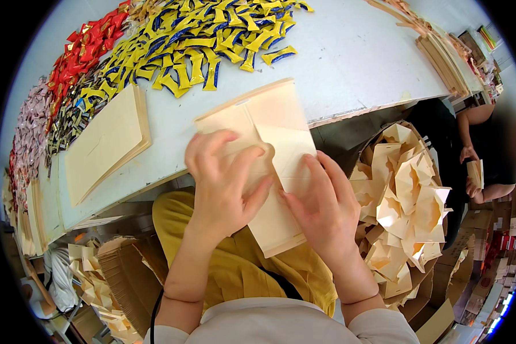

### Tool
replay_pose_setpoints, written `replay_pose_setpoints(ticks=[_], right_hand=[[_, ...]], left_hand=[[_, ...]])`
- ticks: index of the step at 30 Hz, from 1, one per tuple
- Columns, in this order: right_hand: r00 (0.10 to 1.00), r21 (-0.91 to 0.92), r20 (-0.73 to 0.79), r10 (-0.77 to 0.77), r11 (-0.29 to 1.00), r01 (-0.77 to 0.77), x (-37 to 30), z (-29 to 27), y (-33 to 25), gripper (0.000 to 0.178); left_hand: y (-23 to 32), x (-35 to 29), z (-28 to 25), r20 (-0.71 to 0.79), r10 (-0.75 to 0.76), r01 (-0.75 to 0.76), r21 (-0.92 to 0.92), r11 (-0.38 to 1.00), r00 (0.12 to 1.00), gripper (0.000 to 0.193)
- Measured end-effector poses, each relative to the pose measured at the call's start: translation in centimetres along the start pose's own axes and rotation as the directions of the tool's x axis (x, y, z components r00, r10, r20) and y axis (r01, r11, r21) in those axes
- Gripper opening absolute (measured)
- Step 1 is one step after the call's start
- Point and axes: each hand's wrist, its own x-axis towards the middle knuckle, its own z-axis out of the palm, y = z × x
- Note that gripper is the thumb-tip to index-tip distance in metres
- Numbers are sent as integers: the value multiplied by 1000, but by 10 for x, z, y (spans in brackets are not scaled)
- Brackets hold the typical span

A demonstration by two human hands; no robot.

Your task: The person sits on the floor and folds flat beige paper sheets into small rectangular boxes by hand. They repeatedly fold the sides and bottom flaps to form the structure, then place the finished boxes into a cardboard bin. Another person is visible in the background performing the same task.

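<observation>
A cream, partly folded paper box (286, 143) is tilted between my hands, over my lap at the table's near edge. Its upper end overlaps the tabletop, and an inner flap stands away from the left panel. My left hand (223, 178) grips the left panel with bent fingers, its thumb and index finger near the curved notch in the middle. My right hand (327, 206) holds the right side, thumb at the central opening and fingers on the panel. Part of the box is hidden behind my hands. To the left, a stack of flat cream box blanks (106, 146) lies on the table.
Yellow-and-blue wrapped sweets (212, 34) heap across the white table (350, 63), with red ones (92, 43) farther left. A carton of folded cream boxes (407, 195) stands right of my lap; another cardboard carton (129, 275) stands left. At right, another person's hand (470, 153) is near a small cream piece.
</observation>
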Motion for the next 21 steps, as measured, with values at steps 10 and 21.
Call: replay_pose_setpoints(ticks=[10,21], right_hand=[[945,354,78,317,877,-324,3,9,-7,71],[970,194,-144,195,967,-165,-7,24,-13,83]], left_hand=[[33,-25,7,142,-721,395,-898,194,678,54],[39,-16,7,-81,-344,337,-90,937,936,59]])
